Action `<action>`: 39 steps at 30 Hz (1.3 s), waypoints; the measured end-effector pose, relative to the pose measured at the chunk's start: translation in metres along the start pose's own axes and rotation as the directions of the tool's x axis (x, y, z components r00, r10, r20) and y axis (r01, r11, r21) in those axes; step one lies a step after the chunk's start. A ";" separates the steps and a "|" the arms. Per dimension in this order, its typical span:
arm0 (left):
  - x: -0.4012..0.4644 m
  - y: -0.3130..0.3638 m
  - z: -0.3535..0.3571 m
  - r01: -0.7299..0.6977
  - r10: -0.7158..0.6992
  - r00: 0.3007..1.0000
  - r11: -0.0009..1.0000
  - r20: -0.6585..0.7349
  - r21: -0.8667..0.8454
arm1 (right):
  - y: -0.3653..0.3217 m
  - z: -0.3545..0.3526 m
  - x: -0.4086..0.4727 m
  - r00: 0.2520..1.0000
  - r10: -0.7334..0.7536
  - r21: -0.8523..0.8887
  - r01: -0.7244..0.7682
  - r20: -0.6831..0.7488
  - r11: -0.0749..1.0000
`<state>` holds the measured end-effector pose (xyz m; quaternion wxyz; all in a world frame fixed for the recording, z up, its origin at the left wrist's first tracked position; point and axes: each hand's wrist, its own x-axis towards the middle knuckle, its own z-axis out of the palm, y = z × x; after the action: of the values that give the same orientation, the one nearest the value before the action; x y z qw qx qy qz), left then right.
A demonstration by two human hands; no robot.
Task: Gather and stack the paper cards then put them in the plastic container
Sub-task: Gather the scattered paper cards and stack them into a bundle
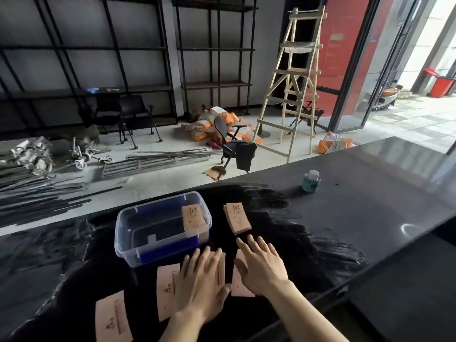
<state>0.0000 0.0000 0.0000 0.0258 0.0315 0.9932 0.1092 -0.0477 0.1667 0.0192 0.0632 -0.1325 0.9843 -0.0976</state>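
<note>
Head view: I see both hands flat on the dark counter (pixel 370 218), palms down, fingers spread. Left hand (pixel 201 280) lies open on a paper card (pixel 220 270), pressing it, nothing gripped. Right hand (pixel 261 265) lies open too, covering most of another card (pixel 238 285) whose near edge sticks out by the thumb. Thumbs of the two hands nearly meet between those cards.

Two more cards lie loose on the counter to the left: one (pixel 167 290) just beside the left hand, partly under it, and one (pixel 113 317) further left near the bottom edge, apart from the rest. A small stack of cards (pixel 237 218) sits just beyond the right hand's fingertips, not touching them.

Clear plastic container (pixel 138 243) with blue parts inside stands ahead of the left hand, left of the stack. One card (pixel 194 217) leans tilted inside it against the right wall.

A small jar (pixel 311 181) with a pale lid stands well apart, further back on the right of the counter. Past the counter I see a wooden ladder (pixel 293 80) and a black chair (pixel 234 144) on the floor.
</note>
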 end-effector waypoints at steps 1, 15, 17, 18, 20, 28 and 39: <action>-0.001 0.000 0.003 0.021 -0.021 0.999 1.000 0.026 -0.006 | 0.003 0.002 -0.001 1.000 -0.011 0.003 0.011 0.017 1.000; 0.001 0.015 0.021 0.012 -0.010 0.999 0.998 0.036 -0.061 | 0.024 0.014 0.011 0.969 -0.184 -0.092 0.200 0.162 0.975; 0.003 0.021 0.022 0.003 -0.001 0.999 0.998 0.042 -0.060 | 0.027 0.017 0.013 0.977 -0.171 -0.119 0.186 0.126 0.975; 0.004 0.023 0.023 0.013 -0.010 0.999 0.998 0.047 -0.067 | 0.029 0.019 0.013 0.981 -0.163 -0.109 0.175 0.107 0.979; 0.007 0.024 0.026 0.037 -0.030 0.998 0.992 0.058 -0.120 | 0.033 0.021 0.012 0.987 -0.155 -0.063 0.158 0.053 0.985; 0.021 0.022 0.017 -0.008 -0.025 0.994 0.952 -0.104 -0.305 | 0.053 0.024 0.003 0.930 -0.326 0.107 0.347 -0.170 0.932; 0.007 0.001 0.011 0.288 -0.307 0.938 0.949 -0.164 -0.130 | 0.059 0.027 0.011 0.902 -0.323 0.144 0.374 -0.285 0.916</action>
<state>-0.0060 0.0036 -0.0110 -0.0474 -0.1304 0.9776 0.1580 -0.0686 0.2145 -0.0207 -0.0701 -0.2866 0.9299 -0.2198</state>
